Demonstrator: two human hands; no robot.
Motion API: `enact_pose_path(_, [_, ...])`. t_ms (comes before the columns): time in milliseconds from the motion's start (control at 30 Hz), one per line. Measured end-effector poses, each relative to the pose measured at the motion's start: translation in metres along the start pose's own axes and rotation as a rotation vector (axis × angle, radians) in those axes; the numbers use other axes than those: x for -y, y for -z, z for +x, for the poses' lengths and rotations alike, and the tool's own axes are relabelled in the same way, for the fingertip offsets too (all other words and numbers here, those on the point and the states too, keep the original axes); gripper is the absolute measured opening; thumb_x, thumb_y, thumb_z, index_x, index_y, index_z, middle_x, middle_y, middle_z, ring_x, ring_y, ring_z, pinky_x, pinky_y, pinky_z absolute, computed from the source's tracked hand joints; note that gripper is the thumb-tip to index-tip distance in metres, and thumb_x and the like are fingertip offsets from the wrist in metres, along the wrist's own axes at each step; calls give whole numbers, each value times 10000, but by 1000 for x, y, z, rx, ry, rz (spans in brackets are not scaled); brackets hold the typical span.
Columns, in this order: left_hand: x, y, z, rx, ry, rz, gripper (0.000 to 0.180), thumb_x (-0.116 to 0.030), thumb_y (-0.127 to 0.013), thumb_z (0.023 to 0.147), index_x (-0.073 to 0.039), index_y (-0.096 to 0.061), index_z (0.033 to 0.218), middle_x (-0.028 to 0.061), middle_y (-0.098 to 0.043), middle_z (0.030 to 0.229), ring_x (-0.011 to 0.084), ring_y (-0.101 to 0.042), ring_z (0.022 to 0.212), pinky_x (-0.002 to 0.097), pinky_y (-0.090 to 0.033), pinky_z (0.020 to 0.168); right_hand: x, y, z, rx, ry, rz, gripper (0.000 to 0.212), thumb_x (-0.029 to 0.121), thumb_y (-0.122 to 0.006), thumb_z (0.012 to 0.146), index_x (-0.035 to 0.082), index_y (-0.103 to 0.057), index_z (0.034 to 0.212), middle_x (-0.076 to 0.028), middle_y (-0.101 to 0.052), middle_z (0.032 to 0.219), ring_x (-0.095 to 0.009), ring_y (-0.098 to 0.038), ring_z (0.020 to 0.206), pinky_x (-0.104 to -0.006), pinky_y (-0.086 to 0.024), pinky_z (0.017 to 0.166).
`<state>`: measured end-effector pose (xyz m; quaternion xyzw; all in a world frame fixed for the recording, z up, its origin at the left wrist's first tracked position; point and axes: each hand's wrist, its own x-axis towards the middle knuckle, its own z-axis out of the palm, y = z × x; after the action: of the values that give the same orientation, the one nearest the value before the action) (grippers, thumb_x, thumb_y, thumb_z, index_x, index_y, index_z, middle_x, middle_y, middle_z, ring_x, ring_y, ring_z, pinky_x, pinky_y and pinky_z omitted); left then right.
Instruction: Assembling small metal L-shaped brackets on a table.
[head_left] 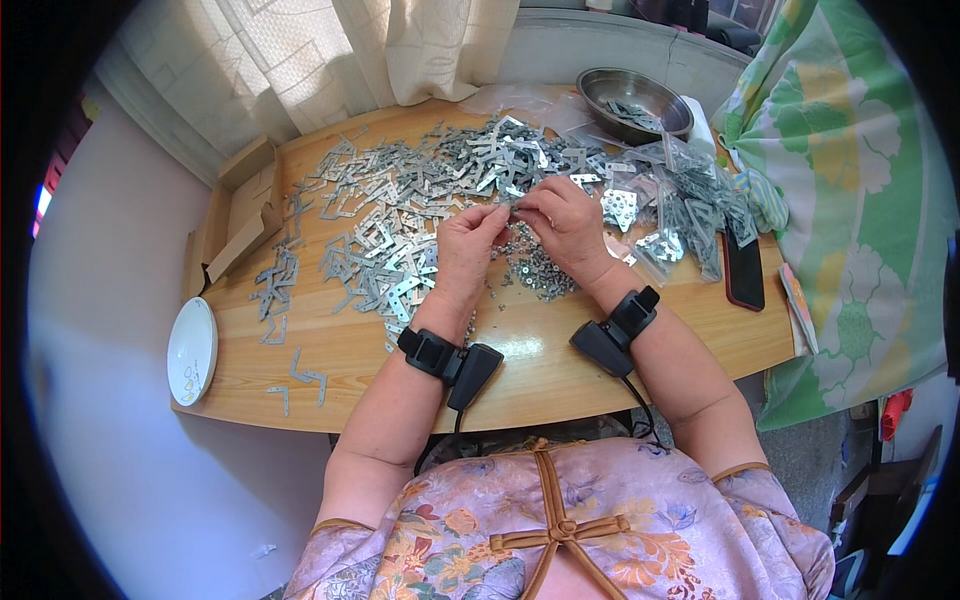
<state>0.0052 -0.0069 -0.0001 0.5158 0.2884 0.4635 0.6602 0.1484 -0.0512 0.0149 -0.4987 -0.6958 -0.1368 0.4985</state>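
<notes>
The left hand [470,240] and right hand [562,218] pinch a tiny piece [513,207], too small to name, just above the little metal bits [536,270], so this looks like fiddly handwork that next needs steady fingertips.

Readable lettering, numbers, labels or signs: none. Plate [193,340], left of the left hand [466,245] and nearer the body: small yellow and dark markings, illegible. Packet [798,308], right of the right hand [562,222] and nearer the body: coloured print, too small to read.
</notes>
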Motion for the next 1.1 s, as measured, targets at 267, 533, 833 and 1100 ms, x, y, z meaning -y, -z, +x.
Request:
enact_pose_path(267, [2,-1,-1,10,-16,-26,170,-137,-630,816,8,-639,906,55,-635,771,108,-601,653,207,-486,595,3,4,3,-45,81,-57,111,97,-673,646,66,-577,692,-42,-546,729,-222,-549,691,-322,-446,580])
enact_pose_path(533, [0,-3,-2,-35,-47,-65,189,-138,-630,817,7,-630,939,67,-643,799,120,-610,653,213,-495,599,-1,1,2,-28,113,-61,93,71,-650,660,67,-566,700,-44,-536,724,-225,-536,683,-325,-440,581])
enact_pose_path(833, [-1,-4,-2,-10,-33,-33,189,-140,-629,819,7,-630,938,69,-641,810,127,-620,666,211,-496,605,-2,0,-1,-25,55,-45,88,82,-649,667,67,-568,701,-46,-543,725,-229,-545,696,-330,-446,592])
enact_pose_path(1100, [0,-5,-3,-6,-70,16,185,-144,-619,828,6,-634,936,50,-639,800,109,-612,666,204,-486,607,-2,-2,-2,-4,-38,19,90,90,-651,675,54,-573,704,-64,-552,726,-245,-553,695,-329,-450,595])
